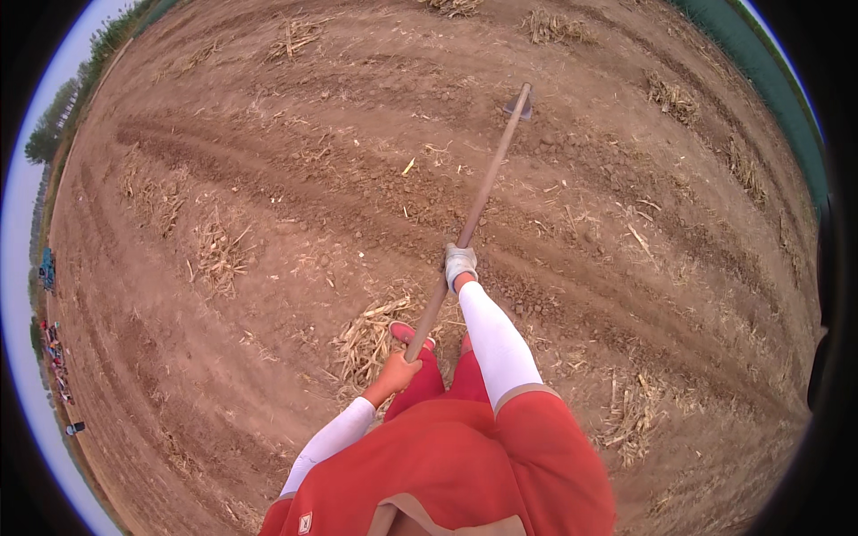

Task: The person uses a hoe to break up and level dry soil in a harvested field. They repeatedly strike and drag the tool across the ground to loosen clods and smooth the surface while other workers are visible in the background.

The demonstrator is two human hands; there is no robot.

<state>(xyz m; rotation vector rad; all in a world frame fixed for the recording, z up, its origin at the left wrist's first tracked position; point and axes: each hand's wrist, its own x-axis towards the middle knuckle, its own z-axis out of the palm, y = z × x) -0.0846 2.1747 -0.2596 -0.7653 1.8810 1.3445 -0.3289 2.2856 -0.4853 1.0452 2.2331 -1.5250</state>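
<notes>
A long-handled hoe [491,171] stretches away from me over bare brown soil. Around the end of its wooden handle my ungloved left hand [398,372] is closed, low in front of my body. Farther up the shaft, my right hand [460,262] grips it in a pale work glove. The metal hoe blade [520,107] is at the far end, close to loose clods; whether it touches the soil I cannot tell. My red shoe [411,333] is beside a heap of dry stalks [367,342], partly behind the handle.
Piles of dry crop stalks lie at the left [220,257], lower right [633,419] and upper right [672,98]. Shallow furrows cross the field. Several people [56,358] and a blue vehicle [47,269] appear at the far left edge. Dark green growth [757,60] borders the upper right.
</notes>
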